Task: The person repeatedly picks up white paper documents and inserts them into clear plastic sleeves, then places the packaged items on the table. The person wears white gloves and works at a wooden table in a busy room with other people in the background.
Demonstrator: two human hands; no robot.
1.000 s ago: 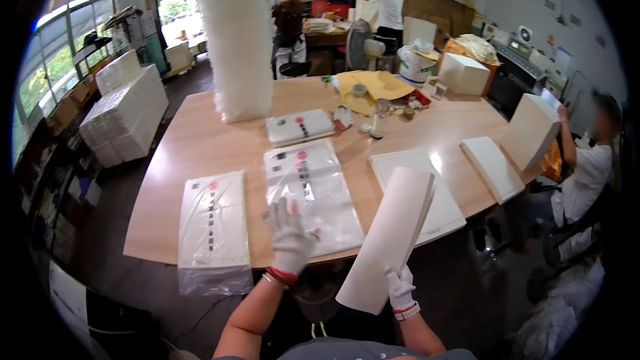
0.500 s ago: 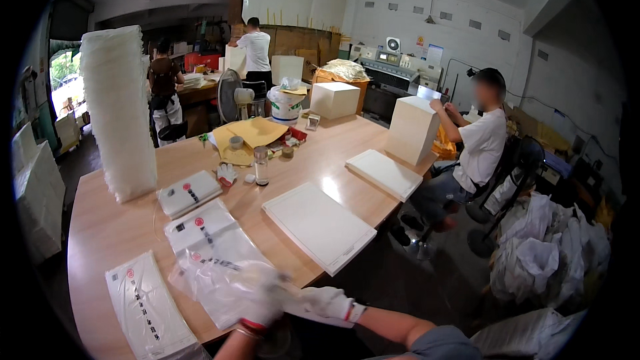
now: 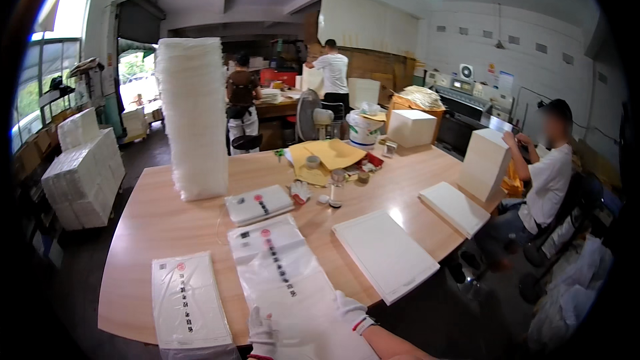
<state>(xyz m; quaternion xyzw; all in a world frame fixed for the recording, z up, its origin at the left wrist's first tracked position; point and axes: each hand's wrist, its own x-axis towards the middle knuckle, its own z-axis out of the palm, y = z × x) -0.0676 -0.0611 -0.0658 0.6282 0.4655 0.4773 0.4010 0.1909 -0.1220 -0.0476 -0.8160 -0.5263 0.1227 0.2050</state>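
Between my two white-gloved hands lies a long clear plastic bag (image 3: 280, 263) with dark print and a red mark, flat on the table and reaching toward me. My left hand (image 3: 262, 335) is closed at the bag's near left edge, partly cut off by the picture's lower edge. At its near right edge my right hand (image 3: 351, 311) is closed on the plastic. To the left lies a filled printed bag (image 3: 190, 300) holding white sheets. Farther back sits a folded stack of the same bags (image 3: 259, 205). A stack of white sheets (image 3: 385, 255) lies to the right.
A tall stack of translucent bags (image 3: 193, 120) stands at the table's left. Brown paper (image 3: 330, 155), tape rolls, a glass bottle (image 3: 336, 193) and a spare glove (image 3: 300, 191) lie mid-table. At right a co-worker (image 3: 550, 167) handles a tall paper block (image 3: 483, 163).
My hands have moved apart, and the plastic bag now stretches flat and smooth between them instead of bunched. The view has swung left, so everything appears farther right.
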